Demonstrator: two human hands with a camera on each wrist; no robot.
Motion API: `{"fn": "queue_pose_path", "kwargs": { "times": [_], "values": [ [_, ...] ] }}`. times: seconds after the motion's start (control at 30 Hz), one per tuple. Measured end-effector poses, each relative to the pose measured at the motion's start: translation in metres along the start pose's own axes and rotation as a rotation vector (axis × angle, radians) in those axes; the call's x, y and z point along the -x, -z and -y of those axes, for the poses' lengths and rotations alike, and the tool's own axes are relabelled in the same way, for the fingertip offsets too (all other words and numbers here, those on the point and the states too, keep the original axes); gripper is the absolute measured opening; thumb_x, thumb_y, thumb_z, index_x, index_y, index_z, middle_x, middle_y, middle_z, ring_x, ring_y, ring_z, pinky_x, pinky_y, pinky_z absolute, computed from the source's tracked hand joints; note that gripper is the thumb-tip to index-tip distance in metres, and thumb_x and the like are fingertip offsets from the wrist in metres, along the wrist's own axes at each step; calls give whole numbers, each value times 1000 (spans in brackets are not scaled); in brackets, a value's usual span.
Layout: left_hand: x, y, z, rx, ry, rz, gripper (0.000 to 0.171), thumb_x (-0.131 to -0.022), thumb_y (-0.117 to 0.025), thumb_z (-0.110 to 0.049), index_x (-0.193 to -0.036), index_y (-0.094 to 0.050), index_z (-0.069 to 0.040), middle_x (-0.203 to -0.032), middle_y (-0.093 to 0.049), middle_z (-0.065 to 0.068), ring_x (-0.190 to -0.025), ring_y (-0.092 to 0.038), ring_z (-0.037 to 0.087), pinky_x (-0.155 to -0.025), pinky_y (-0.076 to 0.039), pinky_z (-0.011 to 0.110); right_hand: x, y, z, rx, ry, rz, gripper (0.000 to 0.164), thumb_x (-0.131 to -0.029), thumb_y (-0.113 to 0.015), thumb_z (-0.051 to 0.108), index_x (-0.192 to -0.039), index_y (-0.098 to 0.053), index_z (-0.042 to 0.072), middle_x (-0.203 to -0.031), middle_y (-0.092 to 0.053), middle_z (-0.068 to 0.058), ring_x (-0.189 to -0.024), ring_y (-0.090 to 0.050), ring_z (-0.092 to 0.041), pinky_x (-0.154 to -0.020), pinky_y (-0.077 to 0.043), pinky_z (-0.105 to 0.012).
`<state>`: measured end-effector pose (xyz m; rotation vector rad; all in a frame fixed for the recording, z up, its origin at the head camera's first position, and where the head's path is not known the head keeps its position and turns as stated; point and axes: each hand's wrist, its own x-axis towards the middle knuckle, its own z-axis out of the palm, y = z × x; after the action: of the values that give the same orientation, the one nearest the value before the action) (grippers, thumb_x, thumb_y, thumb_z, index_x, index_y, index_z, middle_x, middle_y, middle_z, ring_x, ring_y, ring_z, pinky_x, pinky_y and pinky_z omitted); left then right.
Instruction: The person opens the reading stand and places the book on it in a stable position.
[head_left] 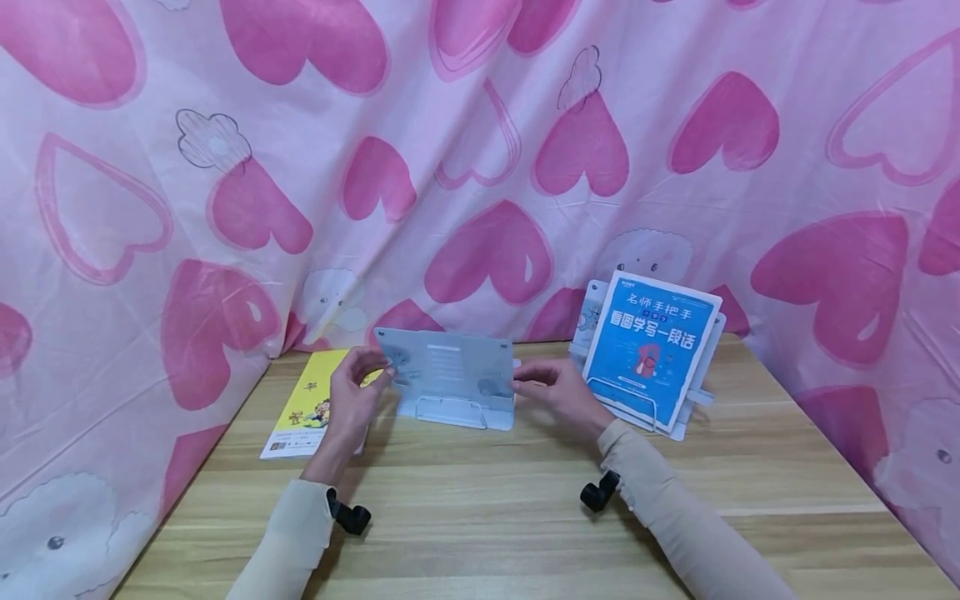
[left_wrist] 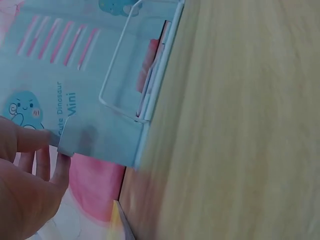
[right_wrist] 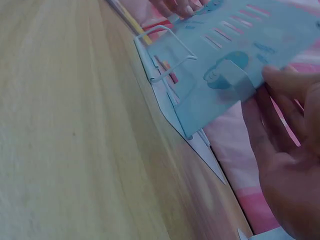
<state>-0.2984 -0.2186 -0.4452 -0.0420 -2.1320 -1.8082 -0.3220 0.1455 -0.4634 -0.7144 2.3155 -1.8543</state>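
Note:
A light blue book stand point(head_left: 450, 362) with a dinosaur print stands at the middle back of the table, its back plate raised and its base on the wood. My left hand point(head_left: 356, 396) pinches its left edge, thumb and fingers at a bent side tab point(left_wrist: 68, 137) in the left wrist view. On the opposite edge my right hand point(right_wrist: 290, 150) holds the plate, thumb in front and fingers behind, beside another side tab point(right_wrist: 237, 80). A white wire page holder point(left_wrist: 118, 112) sticks out in front along the lower part.
To the left a yellow book point(head_left: 296, 417) lies on the wooden table point(head_left: 480, 517), partly behind my left hand. At the right, a blue book point(head_left: 648, 346) leans on a second stand point(head_left: 588, 317). A pink heart-patterned curtain point(head_left: 480, 175) hangs behind.

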Motion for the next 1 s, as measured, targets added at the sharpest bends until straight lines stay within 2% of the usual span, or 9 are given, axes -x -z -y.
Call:
{"fn": "queue_pose_path", "kwargs": {
  "times": [0.2, 0.47, 0.63, 0.73, 0.83, 0.93, 1.0],
  "values": [
    [0, 1, 6, -5, 0, -50, 29, -99, -74, 0, -124, -66, -12, -125, -75, 5, -118, -69, 15, -107, -54, 27, -1, -5, -1, -16, 27, 118, 18, -101, -79, 21, -118, -84, 22, -127, -79, -1, -121, -72, -25, -103, -63, -35],
    [-2, 0, 10, -7, 24, -86, 26, -100, -77, -5, -124, -68, -9, -123, -77, 6, -116, -70, 15, -99, -55, 16, -2, -7, 0, 30, 54, 144, 20, -102, -78, 22, -120, -84, 18, -128, -79, -3, -122, -72, -23, -104, -61, -32],
    [0, 2, 8, -87, 99, -63, 27, -102, -76, -11, -128, -70, -10, -129, -73, 12, -122, -66, 20, -96, -53, 13, -1, -5, 2, 49, 46, 156, 19, -102, -78, 22, -120, -84, 21, -131, -78, 1, -127, -68, -22, -107, -58, -34],
    [1, 3, 8, -125, 168, -35, 28, -104, -74, -19, -130, -72, -10, -133, -71, 14, -121, -67, 22, -92, -56, 13, -1, -5, 2, 53, 53, 183, 19, -102, -78, 20, -119, -85, 20, -129, -79, 1, -128, -67, -23, -107, -58, -35],
    [2, 3, 8, -131, 216, -10, 31, -105, -73, -25, -131, -72, -7, -135, -70, 15, -116, -72, 18, -90, -60, 15, -1, -7, 4, 38, 68, 219, 19, -101, -78, 18, -119, -85, 18, -127, -80, -1, -125, -69, -24, -105, -60, -35],
    [2, 1, 9, -104, 225, 2, 31, -106, -73, -22, -132, -71, -6, -134, -71, 17, -112, -74, 14, -91, -61, 16, 0, -10, 5, 37, 78, 235, 20, -100, -79, 16, -119, -84, 16, -125, -80, -2, -123, -70, -24, -103, -61, -33],
    [2, -1, 9, -89, 221, 10, 31, -106, -72, -19, -135, -69, -7, -135, -71, 17, -115, -74, 14, -93, -60, 14, 1, -12, 7, 44, 75, 237, 20, -99, -80, 17, -119, -84, 15, -124, -81, -3, -122, -69, -25, -102, -62, -33]
  ]
}}
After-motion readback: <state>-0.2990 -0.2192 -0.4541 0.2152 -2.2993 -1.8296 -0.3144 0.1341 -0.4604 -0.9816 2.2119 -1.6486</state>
